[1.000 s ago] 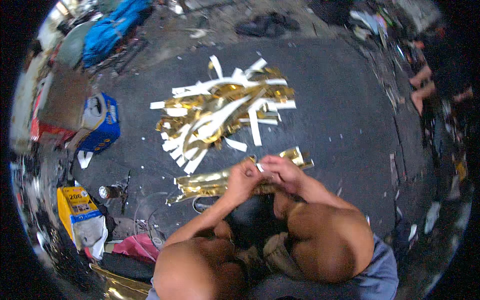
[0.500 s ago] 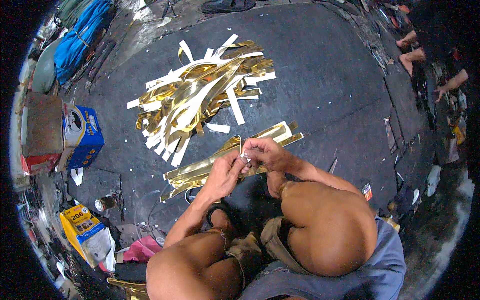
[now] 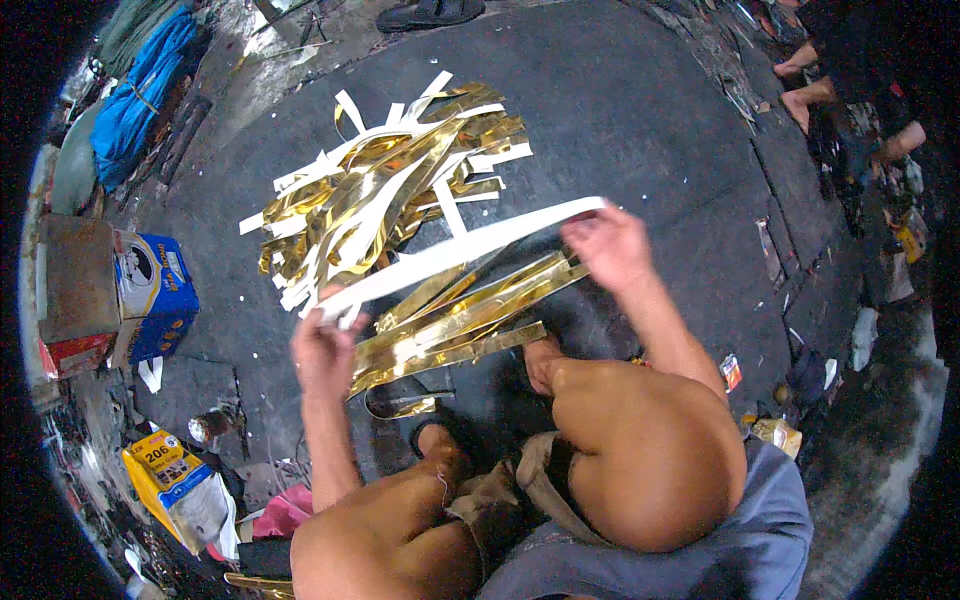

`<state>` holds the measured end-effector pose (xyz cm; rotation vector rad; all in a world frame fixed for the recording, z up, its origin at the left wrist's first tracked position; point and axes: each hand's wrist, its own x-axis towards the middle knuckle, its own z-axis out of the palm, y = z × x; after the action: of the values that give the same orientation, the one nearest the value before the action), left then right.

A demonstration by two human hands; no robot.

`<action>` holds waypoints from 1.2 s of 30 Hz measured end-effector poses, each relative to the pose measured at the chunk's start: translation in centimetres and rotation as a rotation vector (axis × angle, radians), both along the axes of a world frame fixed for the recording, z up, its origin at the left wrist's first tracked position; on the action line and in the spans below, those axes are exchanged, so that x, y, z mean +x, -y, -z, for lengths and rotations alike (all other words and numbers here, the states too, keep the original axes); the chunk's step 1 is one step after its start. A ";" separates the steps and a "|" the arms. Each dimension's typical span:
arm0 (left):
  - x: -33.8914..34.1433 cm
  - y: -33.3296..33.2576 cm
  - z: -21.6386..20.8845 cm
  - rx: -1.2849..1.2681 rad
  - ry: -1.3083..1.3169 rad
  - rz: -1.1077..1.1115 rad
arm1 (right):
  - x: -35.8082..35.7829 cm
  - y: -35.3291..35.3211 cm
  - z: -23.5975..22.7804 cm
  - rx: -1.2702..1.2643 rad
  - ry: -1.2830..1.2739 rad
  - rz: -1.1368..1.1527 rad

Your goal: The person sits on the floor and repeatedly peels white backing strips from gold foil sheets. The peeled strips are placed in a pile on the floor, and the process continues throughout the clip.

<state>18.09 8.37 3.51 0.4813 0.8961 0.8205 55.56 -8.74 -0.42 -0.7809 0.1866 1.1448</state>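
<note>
A long strip, white side up, is stretched between my two hands above the floor. Its left end is in my left hand, and the fingers are closed on it, somewhat blurred. My right hand grips the other end, farther out to the right. Under the strip lies a smaller bunch of gold foil strips, just beyond my feet. Farther off, a loose heap of gold and white strips spreads over the dark mat.
A dark mat covers the floor. A blue and white box stands at the left, with a yellow and white bag nearer. A blue bundle lies far left, a dark sandal at the far edge. Another person's foot shows at right.
My hands, close together before at the near bunch, have moved wide apart. A white strip is now drawn out between them. The view has shifted slightly.
</note>
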 end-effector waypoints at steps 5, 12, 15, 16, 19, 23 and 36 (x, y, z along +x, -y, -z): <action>-22.1 -8.3 6.6 -0.007 0.523 -0.469 | 17.0 8.6 4.0 -0.132 0.133 0.656; -27.0 -8.5 6.4 0.109 -0.158 -0.581 | 20.7 15.2 1.4 -1.103 0.844 0.327; -13.3 -6.3 2.7 0.373 -0.742 -0.460 | 10.1 9.3 2.7 -1.317 1.377 -0.535; -12.2 -6.2 5.0 0.654 -0.889 -0.399 | 5.8 5.9 1.6 -1.146 1.158 -0.733; -2.0 -1.6 3.5 0.786 -0.898 0.146 | 1.7 4.9 3.1 -0.892 0.731 -0.712; 5.4 4.3 1.1 0.803 -0.681 0.473 | 0.5 4.6 3.4 -0.743 0.574 -0.656; 11.1 7.2 -2.2 0.420 -0.496 0.664 | -12.1 -2.6 -3.1 -0.073 0.877 -0.627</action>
<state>29.17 1.13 5.68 1.3114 0.9259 0.2638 43.47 -6.14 2.68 -1.3895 -0.8018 1.2632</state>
